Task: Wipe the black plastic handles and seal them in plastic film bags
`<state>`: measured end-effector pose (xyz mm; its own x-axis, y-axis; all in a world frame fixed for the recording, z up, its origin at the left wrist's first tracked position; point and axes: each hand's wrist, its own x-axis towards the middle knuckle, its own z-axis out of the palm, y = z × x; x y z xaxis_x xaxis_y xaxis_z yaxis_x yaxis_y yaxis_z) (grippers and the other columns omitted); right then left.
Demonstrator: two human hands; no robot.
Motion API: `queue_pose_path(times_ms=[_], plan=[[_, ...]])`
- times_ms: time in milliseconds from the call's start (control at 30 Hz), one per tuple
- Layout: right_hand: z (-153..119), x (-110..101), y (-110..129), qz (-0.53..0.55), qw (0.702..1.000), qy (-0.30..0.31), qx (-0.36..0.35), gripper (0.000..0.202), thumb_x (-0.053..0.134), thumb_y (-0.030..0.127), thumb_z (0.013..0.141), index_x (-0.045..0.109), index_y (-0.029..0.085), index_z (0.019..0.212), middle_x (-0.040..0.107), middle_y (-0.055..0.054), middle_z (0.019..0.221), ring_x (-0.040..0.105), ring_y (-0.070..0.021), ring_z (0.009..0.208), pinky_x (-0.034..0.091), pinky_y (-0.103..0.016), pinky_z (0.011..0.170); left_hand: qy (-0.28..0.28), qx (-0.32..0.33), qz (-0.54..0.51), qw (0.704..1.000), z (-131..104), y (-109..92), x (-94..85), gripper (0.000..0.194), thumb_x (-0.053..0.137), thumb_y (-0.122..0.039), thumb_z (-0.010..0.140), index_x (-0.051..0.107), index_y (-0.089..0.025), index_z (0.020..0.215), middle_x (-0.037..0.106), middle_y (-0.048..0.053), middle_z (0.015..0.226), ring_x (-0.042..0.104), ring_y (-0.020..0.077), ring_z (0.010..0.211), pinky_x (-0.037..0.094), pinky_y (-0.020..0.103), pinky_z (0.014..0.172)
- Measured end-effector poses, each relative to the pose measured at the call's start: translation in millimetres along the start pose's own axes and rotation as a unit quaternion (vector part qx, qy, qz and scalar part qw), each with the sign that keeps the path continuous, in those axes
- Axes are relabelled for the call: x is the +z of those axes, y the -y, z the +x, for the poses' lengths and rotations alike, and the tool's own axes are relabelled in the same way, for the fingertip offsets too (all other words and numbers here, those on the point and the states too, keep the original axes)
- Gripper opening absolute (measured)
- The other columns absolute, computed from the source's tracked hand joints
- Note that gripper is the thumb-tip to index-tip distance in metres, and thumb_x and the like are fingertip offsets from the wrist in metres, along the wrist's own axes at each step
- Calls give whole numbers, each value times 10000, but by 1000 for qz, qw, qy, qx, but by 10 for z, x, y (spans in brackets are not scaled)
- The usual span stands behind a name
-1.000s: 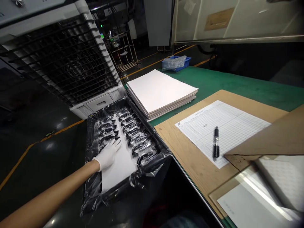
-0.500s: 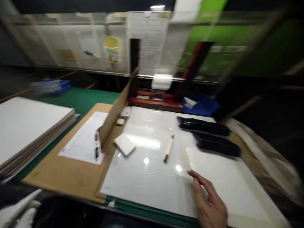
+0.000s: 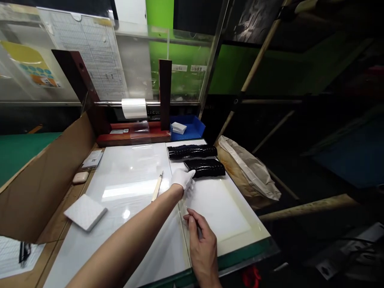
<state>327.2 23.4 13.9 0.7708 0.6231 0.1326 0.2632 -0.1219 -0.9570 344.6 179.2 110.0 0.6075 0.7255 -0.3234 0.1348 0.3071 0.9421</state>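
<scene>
My left hand (image 3: 181,179), in a white glove, reaches across to the near left end of the closer black glossy ribbed piece (image 3: 207,168). Its fingers are apart, one fingertip at that piece's edge. A second black piece (image 3: 192,151) lies just behind. My bare right hand (image 3: 202,242) hovers low over the near part of the white work surface (image 3: 135,160), fingers loosely bent and apart, holding nothing. Left of my gloved hand lies a cream-handled cutter (image 3: 157,186).
A white square pad (image 3: 85,212) lies left, beside an upright cardboard panel (image 3: 42,180). At the back stand a dark red roll holder (image 3: 135,137) and a blue tray (image 3: 192,130). A brown paper bag (image 3: 249,172) borders the right edge.
The view has swung right. My gloved left hand has moved from the lower left corner across the table to the black pieces. My right hand remains near the front, still loosely open.
</scene>
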Motion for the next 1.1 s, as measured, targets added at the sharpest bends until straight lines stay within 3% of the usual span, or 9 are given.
queue_pose_path(times_ms=[67, 133, 233, 300, 400, 500, 633, 867, 1100], plan=[[9, -15, -3, 8, 1000, -1, 8, 408, 533, 532, 959, 744, 211, 1099, 766, -84, 959, 736, -219, 901, 593, -306, 837, -3, -8, -33, 999, -105, 73, -69, 283, 621, -375, 975, 637, -142, 1135, 674, 50, 1038, 670, 167, 804, 590, 317, 679], [5, -43, 9, 19, 1000, -1, 22, 408, 541, 539, 958, 746, 209, 1082, 762, -81, 944, 731, -216, 897, 590, -300, 830, -10, -24, -65, 998, -354, 202, -235, 315, 605, -445, 974, 637, -143, 1058, 614, -17, 772, 540, 85, 544, 477, 211, 488], [-49, -75, 91, 37, 998, 14, 46, 407, 566, 561, 941, 753, 201, 972, 749, -74, 893, 714, -215, 897, 580, -285, 820, -41, -56, -114, 991, -946, 453, -612, 574, 635, -718, 819, 631, -198, 1063, 285, -130, 493, 202, 45, 372, 204, 158, 351], [-127, -58, 211, 45, 996, 34, 65, 400, 592, 571, 926, 749, 204, 899, 737, -64, 860, 699, -209, 888, 566, -274, 827, -69, -95, -179, 977, -1416, 612, -884, 635, 704, -783, 689, 655, -235, 1006, 265, -125, 477, 214, 48, 372, 220, 167, 360], [-292, 41, 477, 78, 976, 134, 151, 429, 614, 626, 891, 755, 226, 951, 746, -50, 874, 678, -191, 858, 542, -254, 820, -94, -137, -251, 954, -2052, 794, -1213, 580, 654, -789, 743, 661, -215, 832, 223, -118, 435, 177, 37, 344, 166, 179, 358], [-452, 199, 750, 115, 922, 278, 243, 485, 663, 694, 812, 764, 229, 912, 748, -48, 824, 651, -194, 793, 531, -259, 776, -115, -147, -273, 944, -2473, 924, -1438, 591, 678, -769, 745, 669, -183, 818, 193, -127, 441, 161, 16, 353, 123, 167, 383], [-600, 437, 968, 95, 892, 345, 276, 497, 719, 698, 760, 731, 206, 692, 690, -38, 697, 596, -180, 716, 489, -257, 726, -93, -103, -285, 948, -2751, 1090, -1691, 504, 704, -682, 797, 654, -181, 823, 234, -123, 414, 189, 15, 342, 137, 150, 378], [-758, 778, 1098, 40, 881, 382, 277, 522, 797, 702, 670, 789, 210, 845, 604, 2, 605, 554, -157, 674, 444, -245, 675, -75, -61, -306, 947, -3012, 1239, -2013, 536, 580, -711, 870, 624, -180, 816, 239, -122, 425, 182, 16, 304, 111, 148, 333], [-850, 1128, 1104, 14, 816, 510, 270, 530, 772, 687, 726, 771, 179, 878, 632, -14, 646, 606, -169, 722, 462, -232, 663, -193, -89, -274, 938, -3265, 1170, -2239, 640, 526, -771, 851, 674, -149, 818, 511, -34, 549, 325, 35, 352, 249, 169, 357]])
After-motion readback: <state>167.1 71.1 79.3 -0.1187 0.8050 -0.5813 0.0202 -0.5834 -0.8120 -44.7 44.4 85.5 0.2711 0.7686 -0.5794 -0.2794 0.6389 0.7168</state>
